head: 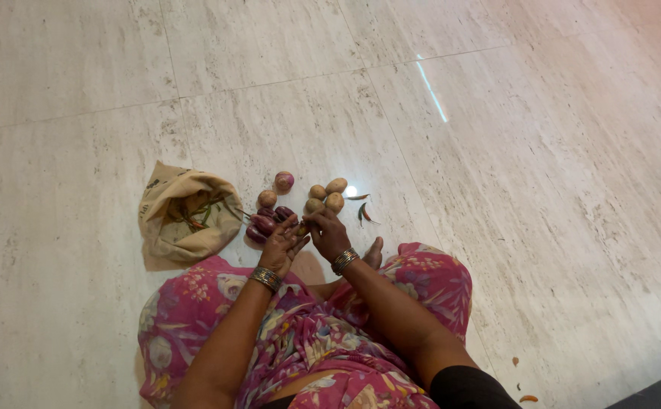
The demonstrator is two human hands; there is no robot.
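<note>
on the pale marble floor, going left to right, a beige cloth bag lies open with green and red chillies showing inside. just right of it sits a cluster of small purple brinjals, with a reddish onion and a brownish potato behind them. the left hand hovers palm-up beside the brinjals, its fingers loosely spread and curled upward. the right hand meets it, fingers bunched together and pinching a small dark item between the two hands; what it is cannot be told. both wrists wear metal bangles. behind the right hand lie three more potatoes, touching one another, and further right two loose chillies rest on the floor. a bare foot pokes out from the pink floral garment.
</note>
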